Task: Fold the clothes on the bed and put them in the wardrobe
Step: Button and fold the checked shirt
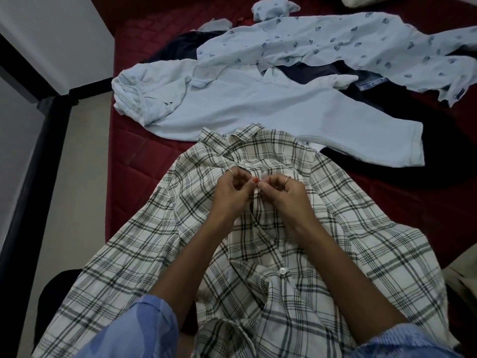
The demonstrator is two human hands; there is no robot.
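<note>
We see the bed [134,161], dark red quilted cover, filling most of the frame from the upper middle down to the right edge. Pale floor and a black frame edge run down the left side, white wall in the upper left.

Biggest garment: the plaid shirt [160,244], cream with grey-black checks, spread across the lower half of the frame, collar pointing up toward frame centre, front placket facing us, hem running off the bottom. One white button [282,270] shows on the placket, lower middle, undone.

Above it, mid frame, the plain blue shirt [258,109] lies flat, crumpled at its left end, lower edge just touching the plaid collar area. Upper right: the printed shirt [322,42], light blue with small dark motifs, rumpled, overlapping the plain one. Dark clothes [438,140] lie under both, showing at right and at upper middle.

Left hand [229,192] and right hand [286,195] meet at frame centre just below the plaid collar. Both have fingers curled, thumb and forefinger tips pinching the plaid placket at the top, the two pinches touching each other. A ring on each hand. Whether a button sits between the fingertips, we can't tell. Blue sleeves [144,329] at the bottom corners, forearms bare, lying over the plaid shirt.
</note>
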